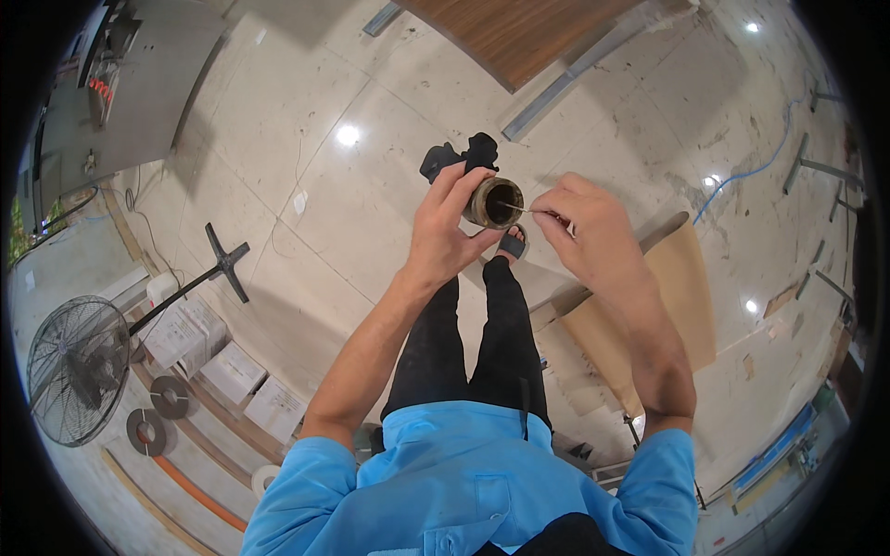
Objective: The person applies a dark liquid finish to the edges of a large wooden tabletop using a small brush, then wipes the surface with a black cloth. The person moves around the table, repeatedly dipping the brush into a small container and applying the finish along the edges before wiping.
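My left hand (443,224) is wrapped round a small open jar (476,208), stained brown, its mouth tipped toward my right side. Dark stuff coats the inside. A crumpled black cloth (461,157) shows just beyond the jar; whether my left fingers hold it too, I cannot tell. Between the thumb and fingers of my right hand (582,221) is a thin stick (519,208). Its far end reaches into the jar's mouth, and that tip is lost in the dark inside.
A dark wood panel (519,37) lies ahead near a grey metal bar (547,104). On my left stand a fan (79,371) and several white boxes (236,369). A curved brown sheet (672,306) is at my right, with a blue hose (742,174) beyond it.
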Action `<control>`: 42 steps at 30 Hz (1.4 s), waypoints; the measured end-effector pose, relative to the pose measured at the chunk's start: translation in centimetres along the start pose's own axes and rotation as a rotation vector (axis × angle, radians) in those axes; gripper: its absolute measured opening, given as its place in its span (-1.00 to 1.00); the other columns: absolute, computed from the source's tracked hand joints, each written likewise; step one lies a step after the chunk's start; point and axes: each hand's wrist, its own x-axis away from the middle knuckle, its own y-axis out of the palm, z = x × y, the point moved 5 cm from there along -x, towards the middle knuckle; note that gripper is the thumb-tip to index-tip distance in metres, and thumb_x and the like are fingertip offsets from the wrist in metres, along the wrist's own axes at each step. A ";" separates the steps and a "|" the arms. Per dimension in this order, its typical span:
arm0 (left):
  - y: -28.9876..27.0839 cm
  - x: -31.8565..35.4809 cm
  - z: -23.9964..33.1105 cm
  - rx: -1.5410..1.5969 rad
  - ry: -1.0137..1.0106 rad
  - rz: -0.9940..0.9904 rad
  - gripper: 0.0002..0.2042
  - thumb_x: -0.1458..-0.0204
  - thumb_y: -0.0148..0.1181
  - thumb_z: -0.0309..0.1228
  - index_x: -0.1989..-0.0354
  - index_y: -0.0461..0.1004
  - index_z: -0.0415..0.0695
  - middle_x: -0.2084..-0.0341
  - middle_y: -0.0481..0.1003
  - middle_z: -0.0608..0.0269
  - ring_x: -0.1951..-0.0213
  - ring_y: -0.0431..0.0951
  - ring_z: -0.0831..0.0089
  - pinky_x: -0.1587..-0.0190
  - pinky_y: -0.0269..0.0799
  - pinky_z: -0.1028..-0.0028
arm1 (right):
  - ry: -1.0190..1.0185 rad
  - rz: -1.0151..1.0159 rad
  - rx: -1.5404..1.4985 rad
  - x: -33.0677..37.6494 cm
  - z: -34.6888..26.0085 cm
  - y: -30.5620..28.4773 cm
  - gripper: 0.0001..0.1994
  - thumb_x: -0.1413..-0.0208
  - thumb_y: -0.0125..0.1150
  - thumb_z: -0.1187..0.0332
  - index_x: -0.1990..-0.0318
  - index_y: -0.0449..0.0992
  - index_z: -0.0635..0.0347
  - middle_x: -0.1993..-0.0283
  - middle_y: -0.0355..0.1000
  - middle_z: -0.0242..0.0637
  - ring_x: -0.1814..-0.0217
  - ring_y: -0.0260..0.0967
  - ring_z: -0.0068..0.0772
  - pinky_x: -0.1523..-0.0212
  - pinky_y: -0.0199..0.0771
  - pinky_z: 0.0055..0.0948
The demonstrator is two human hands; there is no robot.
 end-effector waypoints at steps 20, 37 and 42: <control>1.0 -1.4 0.3 0.017 -0.021 -0.006 -0.35 0.19 0.67 -0.48 -0.17 0.54 -0.16 -0.03 0.58 0.11 -0.07 0.63 0.15 -0.12 0.57 0.29 | 0.181 0.009 -0.376 0.2 3.3 -0.4 -0.92 -0.19 0.38 0.52 0.21 0.66 0.33 0.35 0.51 -0.23 0.39 0.45 -0.38 0.32 0.43 -0.40; 0.5 -2.3 1.2 0.033 -0.079 0.014 -0.39 0.20 0.66 -0.53 -0.12 0.56 -0.20 0.03 0.55 0.15 -0.03 0.61 0.26 -0.12 0.53 0.33 | 0.082 0.428 -0.470 -1.9 8.6 -0.7 -0.90 -0.28 0.35 0.48 0.12 0.67 0.30 0.25 0.58 -0.32 0.28 0.40 -0.54 0.24 0.38 -0.49; 0.1 -1.0 0.9 -0.004 -0.088 0.001 -0.39 0.19 0.64 -0.56 -0.13 0.55 -0.21 0.01 0.54 0.19 -0.03 0.60 0.31 -0.12 0.52 0.37 | 0.038 0.812 -0.263 -6.2 12.4 -3.0 -0.89 -0.25 0.35 0.48 0.13 0.70 0.27 0.25 0.61 -0.25 0.29 0.48 -0.42 0.22 0.46 -0.41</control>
